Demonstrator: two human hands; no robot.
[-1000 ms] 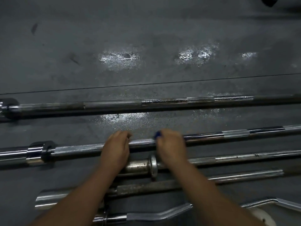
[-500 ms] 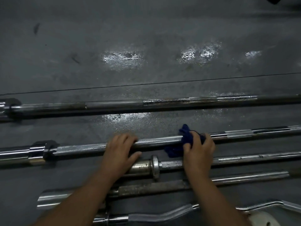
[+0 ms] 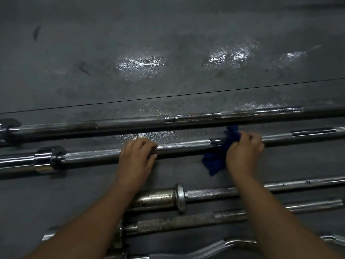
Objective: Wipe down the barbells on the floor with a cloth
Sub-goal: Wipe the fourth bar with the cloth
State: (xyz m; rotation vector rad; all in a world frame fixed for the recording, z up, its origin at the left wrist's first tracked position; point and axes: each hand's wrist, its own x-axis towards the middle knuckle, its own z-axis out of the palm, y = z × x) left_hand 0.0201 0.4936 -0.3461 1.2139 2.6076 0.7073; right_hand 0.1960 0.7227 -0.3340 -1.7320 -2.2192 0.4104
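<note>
1. Several barbells lie side by side on a dark rubber floor (image 3: 168,34), their shafts running from its left side to its right side.
2. The second barbell (image 3: 183,145) from the far side is the one in hand; its chrome collar (image 3: 49,158) sits near the left side of the floor.
3. The left hand (image 3: 137,157) rests on this bar's knurled shaft, fingers curled over the top and thumb along the near side, gripping it.
4. The right hand (image 3: 243,152) holds a blue cloth (image 3: 221,152) against the same shaft, fingers bunched round the fabric; the cloth wraps over the bar and hangs down onto the floor on the near side.
5. The two hands are well apart along the shaft, with bare knurling between them.
6. The far barbell (image 3: 130,123) lies just beyond, untouched, with dull and shiny sections.
7. Nearer the person lies a rusty barbell (image 3: 211,193) with a spotted sleeve, then a corroded bar (image 3: 186,221), and at the near edge a curved bar (image 3: 205,249).
8. Wet, shiny patches (image 3: 141,62) show on the far part of the floor.
</note>
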